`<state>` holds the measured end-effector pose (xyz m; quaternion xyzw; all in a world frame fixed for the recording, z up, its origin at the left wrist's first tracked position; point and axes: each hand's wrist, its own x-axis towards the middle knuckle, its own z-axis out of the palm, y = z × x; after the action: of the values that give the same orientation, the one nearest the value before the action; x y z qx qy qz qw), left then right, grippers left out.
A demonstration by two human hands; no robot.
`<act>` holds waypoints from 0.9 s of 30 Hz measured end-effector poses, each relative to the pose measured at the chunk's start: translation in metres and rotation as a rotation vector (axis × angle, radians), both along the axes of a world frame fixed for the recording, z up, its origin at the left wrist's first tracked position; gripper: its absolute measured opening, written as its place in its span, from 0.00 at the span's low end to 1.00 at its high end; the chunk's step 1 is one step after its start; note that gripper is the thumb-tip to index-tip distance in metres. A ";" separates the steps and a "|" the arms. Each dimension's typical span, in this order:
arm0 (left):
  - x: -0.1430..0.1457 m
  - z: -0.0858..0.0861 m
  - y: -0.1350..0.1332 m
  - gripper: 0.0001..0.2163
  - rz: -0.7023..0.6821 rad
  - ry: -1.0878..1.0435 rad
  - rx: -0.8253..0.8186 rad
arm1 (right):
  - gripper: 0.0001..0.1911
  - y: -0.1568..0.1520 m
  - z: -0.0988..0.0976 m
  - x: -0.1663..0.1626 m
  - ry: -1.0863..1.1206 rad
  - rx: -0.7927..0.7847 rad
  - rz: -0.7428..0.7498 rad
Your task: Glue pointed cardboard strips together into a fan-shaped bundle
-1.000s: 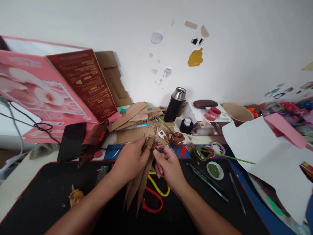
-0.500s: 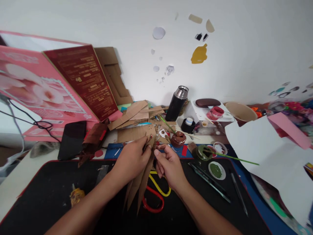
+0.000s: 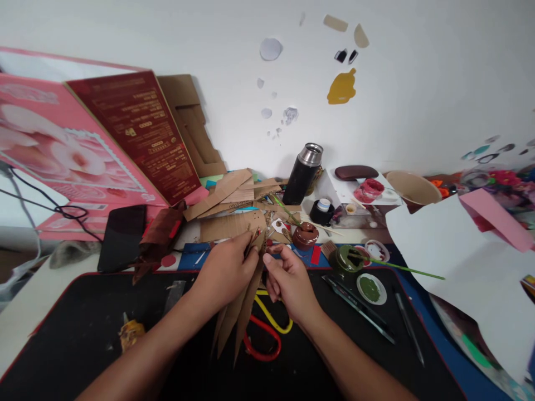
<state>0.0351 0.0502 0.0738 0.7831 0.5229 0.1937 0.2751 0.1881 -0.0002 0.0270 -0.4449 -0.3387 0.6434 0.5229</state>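
the left hand (image 3: 223,271) has its thumb and fingers closed on a bunch of long, pointed brown cardboard strips (image 3: 234,317), which slant over the middle of the far edge of a black desk mat with a red border (image 3: 96,312), points aimed toward the near edge; whether those points touch the mat cannot be told. the right hand (image 3: 290,278) is just beside the strips' upper part, fingers curled in and thumb close to them; whether they grip anything small cannot be made out. a red loop handle (image 3: 279,342) and a yellow loop handle (image 3: 276,326) lie on the mat between the forearms, partly hidden by the strips and the right hand. toward the mat's left edge is a small yellow container with a pale nozzle (image 3: 131,334), near the left forearm. by the far right corner sits a round white lid holding green paint (image 3: 371,289), a slim dark green pen (image 3: 363,313) to its left. past the far edge stand a glass jar of green paint (image 3: 346,259), an open jar of brown paint (image 3: 305,236) and a black flask with a silver neck (image 3: 298,181), and left of these lies a pile of flat brown cardboard scraps (image 3: 228,195).
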 end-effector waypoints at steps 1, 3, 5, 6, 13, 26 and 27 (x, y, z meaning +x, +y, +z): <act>0.000 0.000 0.000 0.07 0.000 0.003 -0.001 | 0.23 0.000 0.000 0.000 0.000 0.000 0.002; 0.000 0.001 0.000 0.08 0.004 0.016 -0.002 | 0.23 0.000 0.001 0.000 -0.003 -0.002 0.004; 0.000 0.001 0.000 0.08 0.007 0.040 -0.005 | 0.23 0.000 0.001 0.000 -0.008 -0.001 0.006; 0.000 0.001 0.000 0.08 0.007 0.051 -0.005 | 0.23 0.000 0.001 0.000 -0.011 0.000 0.006; 0.000 0.003 0.001 0.07 -0.005 0.057 -0.009 | 0.23 0.000 0.000 0.000 -0.029 -0.002 0.005; 0.000 0.004 0.000 0.08 0.000 0.020 -0.022 | 0.23 -0.001 0.001 0.000 -0.038 0.000 0.004; 0.000 0.004 0.000 0.08 -0.001 0.020 -0.022 | 0.23 -0.001 0.001 0.000 -0.038 0.000 0.003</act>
<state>0.0349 0.0501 0.0777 0.7821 0.5275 0.1800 0.2785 0.1880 -0.0012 0.0281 -0.4567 -0.3491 0.6356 0.5154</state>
